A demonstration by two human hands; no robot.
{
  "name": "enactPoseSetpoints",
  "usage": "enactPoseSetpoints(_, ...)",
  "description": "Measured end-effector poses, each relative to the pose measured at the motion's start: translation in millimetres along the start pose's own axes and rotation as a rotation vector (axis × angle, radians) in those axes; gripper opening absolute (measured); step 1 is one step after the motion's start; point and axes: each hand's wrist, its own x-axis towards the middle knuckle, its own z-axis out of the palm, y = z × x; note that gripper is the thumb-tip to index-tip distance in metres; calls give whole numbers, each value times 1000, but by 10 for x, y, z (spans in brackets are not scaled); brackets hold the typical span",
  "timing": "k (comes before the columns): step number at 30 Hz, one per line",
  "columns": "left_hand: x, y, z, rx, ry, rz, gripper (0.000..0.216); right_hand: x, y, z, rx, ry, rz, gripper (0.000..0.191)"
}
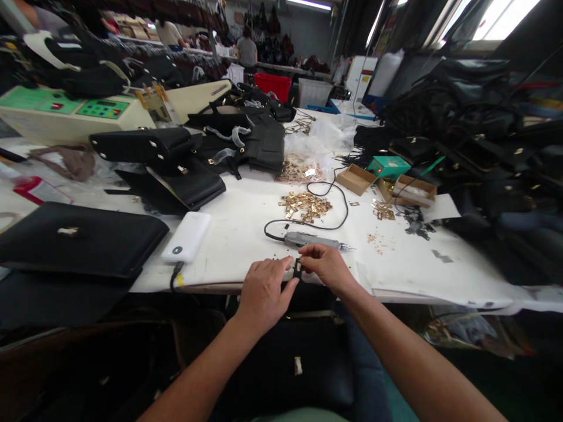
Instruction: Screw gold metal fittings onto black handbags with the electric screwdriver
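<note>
A small black piece with a rectangular slot is at the front edge of the white table, between my two hands. My right hand pinches its upper right side with the fingertips. My left hand lies beside it with fingers stretched out and thumb apart, the thumb tip close to the piece's lower end; whether it touches cannot be made out. Just beyond my hands lies a grey electric screwdriver with a black cord. Behind it is a pile of gold metal fittings. A black bag with a clasp rests below the table edge.
A white power bank with a cable lies on the left, near a black bag flap. Small cardboard boxes and loose gold parts are on the right. Black bags crowd the back; people work farther off.
</note>
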Motion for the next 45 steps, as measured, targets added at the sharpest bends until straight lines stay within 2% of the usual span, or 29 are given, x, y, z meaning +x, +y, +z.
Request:
enactPoseSetpoints(2,-94,15,5,95,8,95,30,48,23,9,16,8,27,22)
enactPoseSetpoints(4,-149,26,12,124,-19,120,24,77,56,20,-2,7,44,20)
enactPoseSetpoints(11,-59,87,74,156,-130,86,15,101,216,28,-77,18,26,16)
enactPoseSetpoints(19,-57,51,202,93,-43,18,9,104,277,39,-203,67,-15,15)
enactPoseSetpoints(23,-28,56,169,149,-62,22,9,112,216,31,-261,38,-3,14)
enactPoseSetpoints(28,52,80,112,253,-163,71,17,77,73,18,-512,59,-98,14)
enactPoseSetpoints(32,56,96,91,276,-160,110,18,47,55,-6,-649,36,-147,12)
enactPoseSetpoints(36,41,108,87,301,-137,148,16,43,168,-35,-697,57,-291,11)
enactPoseSetpoints(40,56,89,96,279,-136,174,15,11,242,-80,-723,-30,-357,12)
enactPoseSetpoints(45,69,55,105,248,-146,183,16,-59,204,-126,-702,-115,-448,16)
